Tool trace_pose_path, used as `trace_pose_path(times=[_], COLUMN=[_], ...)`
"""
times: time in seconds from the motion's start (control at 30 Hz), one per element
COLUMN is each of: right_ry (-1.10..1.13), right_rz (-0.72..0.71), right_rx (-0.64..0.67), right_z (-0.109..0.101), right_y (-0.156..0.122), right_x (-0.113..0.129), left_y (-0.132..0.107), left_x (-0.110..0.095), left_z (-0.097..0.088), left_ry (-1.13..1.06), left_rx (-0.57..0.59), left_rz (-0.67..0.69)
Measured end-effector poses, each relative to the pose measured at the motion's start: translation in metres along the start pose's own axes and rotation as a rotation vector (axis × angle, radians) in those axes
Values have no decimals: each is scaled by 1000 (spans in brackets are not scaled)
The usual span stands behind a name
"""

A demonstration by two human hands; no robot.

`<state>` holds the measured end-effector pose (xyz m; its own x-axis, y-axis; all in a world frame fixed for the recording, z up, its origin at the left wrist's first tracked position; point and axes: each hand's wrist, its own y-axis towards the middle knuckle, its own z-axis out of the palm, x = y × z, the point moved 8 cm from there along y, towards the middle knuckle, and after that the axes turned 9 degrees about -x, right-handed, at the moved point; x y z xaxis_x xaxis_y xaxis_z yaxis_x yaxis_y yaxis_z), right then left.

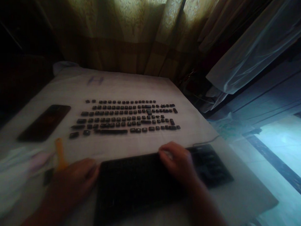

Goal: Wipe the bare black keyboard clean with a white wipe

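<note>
A black keyboard [140,179] with its keycaps off lies tilted across the near part of the table. My left hand [71,183] is curled at its left edge, the fingertips closed against that side; blur hides the exact contact. Over the upper middle of the keyboard my right hand [178,161] is closed, thumb against fingers, with a small pale thing showing between them that I cannot make out. Partly behind my left hand lies a brush-like tool with an orange handle [59,150]. Loose black keycaps [126,118] lie in rows beyond the keyboard.
A dark phone [45,123] lies on the left of the white-covered table [139,85]. Pale crumpled cloth [12,178] sits at the near left. A thin cable [208,142] leaves the keyboard's far edge. Curtains [128,31] hang behind; tiled floor [285,144] shows at right.
</note>
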<state>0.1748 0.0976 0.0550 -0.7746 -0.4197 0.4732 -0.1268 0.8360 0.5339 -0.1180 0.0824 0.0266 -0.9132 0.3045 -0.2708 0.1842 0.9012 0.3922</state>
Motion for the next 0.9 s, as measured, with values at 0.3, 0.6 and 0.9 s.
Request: trace_pose_path(times=[0.3,0.6,0.9], right_ry=[-1,-86,-159], right_rz=[-84,-125,-97], right_rx=[83,132,171], right_z=[17,22,25], right_y=[-5,-6,-5], right_x=[14,20,15], left_y=[0,-2,0], left_x=[-5,-1,-4], left_z=[-4,0,-2], left_ry=[-4,22,-7], left_rx=[-34,-28,-32], left_rz=[57,55,49])
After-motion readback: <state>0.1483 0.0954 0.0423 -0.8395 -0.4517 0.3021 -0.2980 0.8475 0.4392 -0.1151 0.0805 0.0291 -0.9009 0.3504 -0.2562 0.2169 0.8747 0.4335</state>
